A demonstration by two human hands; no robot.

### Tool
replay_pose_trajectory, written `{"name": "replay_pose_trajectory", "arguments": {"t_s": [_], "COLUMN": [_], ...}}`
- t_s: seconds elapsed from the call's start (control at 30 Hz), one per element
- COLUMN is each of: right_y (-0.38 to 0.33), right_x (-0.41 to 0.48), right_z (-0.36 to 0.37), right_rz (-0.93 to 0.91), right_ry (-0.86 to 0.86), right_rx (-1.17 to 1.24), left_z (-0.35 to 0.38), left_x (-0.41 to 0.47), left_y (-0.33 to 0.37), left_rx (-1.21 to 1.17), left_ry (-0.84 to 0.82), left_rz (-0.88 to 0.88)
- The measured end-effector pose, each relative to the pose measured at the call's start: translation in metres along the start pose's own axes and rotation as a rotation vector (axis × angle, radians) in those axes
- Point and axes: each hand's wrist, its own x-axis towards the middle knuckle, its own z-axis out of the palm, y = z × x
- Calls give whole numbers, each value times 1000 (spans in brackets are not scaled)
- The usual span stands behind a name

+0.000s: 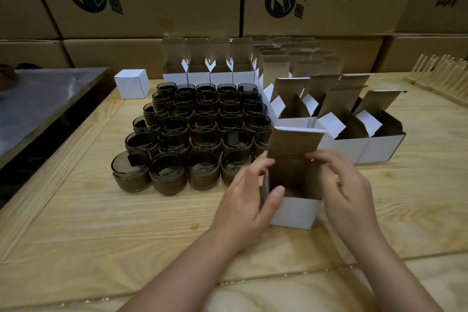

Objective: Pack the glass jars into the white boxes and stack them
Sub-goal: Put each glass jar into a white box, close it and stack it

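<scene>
Closest to me are my left hand [247, 194] and right hand [348, 185], both holding the open white box [295, 211]: left thumb on its near corner, right fingers curled on its side flap [312, 182]. I should fold the side flaps in flat before the tall lid [295, 144] comes down. The glass jars [197, 134] sit just past my left fingers; I can't tell if one is inside

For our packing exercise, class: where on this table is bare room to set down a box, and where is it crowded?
Bare wood: in front of the jars, left of the held box; and right of it, in front of the open boxes. Crowded: jars and open boxes behind.
</scene>
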Motion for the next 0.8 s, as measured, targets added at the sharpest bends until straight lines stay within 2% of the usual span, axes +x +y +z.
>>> {"name": "replay_pose_trajectory", "arguments": {"t_s": [0.07,0.13,0.37,0.47,0.67,0.73,0.8], "right_y": [5,14,19,17,14,9,1], "right_x": [1,0,10,16,20,26,34], "right_z": [-5,-8,-15,-17,-30,-38,-44], "right_rz": [130,214,292,345,312,265,203], "right_ry": [27,-21,-266,-312,-394,-509,-597], "right_rx": [116,203,343,334,58,-134,-474], "left_z": [0,-1,-3,-3,-6,-6,-4], "left_x": [-1,-1,0,0,3,5,7], "left_y": [-1,-3,-3,-2,2,3,2], "left_rx": [-53,-88,-255,-274,-347,-289,-243], "left_ry": [5,29,-7,-40,-187,-213,-196], "left_rz": [-79,-130,-236,-244,-251,-229,-227]}}
